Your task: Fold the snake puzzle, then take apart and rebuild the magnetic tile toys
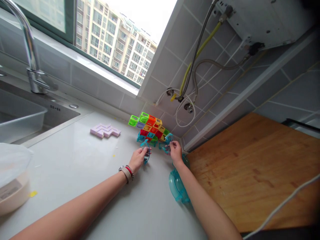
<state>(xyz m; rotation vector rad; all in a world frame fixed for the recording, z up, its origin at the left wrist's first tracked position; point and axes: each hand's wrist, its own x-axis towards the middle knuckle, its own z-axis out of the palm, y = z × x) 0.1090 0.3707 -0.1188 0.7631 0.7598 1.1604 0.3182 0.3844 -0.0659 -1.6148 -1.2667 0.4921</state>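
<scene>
**Two hands at a little block tower**

Both hands reach far across the counter (75,180) to the corner. The left hand (138,159) is curled around a blue ring piece (147,156). The fingers are closed on it, so it looks held. The right hand (175,151) pinches a small blue piece (166,148) between its fingertips. That piece is tiny, and I cannot tell how tight the pinch is.

The block tower (150,128) stands just past both hands, near the tiled wall. It is made of green, orange, red and yellow squares. The blue pieces in the hands are just beside its bottom row, maybe touching it. I cannot tell for sure.

What could go wrong? The tower looks light, and the hands are very close. A small bump from a knuckle could push it over or knock squares loose. The arms are stretched out long, so the hands may wobble.

A clear blue lid (177,188) lies under the right arm. The arm could drag it along.

Some purple tiles (105,130) lie well apart, nearer the sink (22,116).
</scene>
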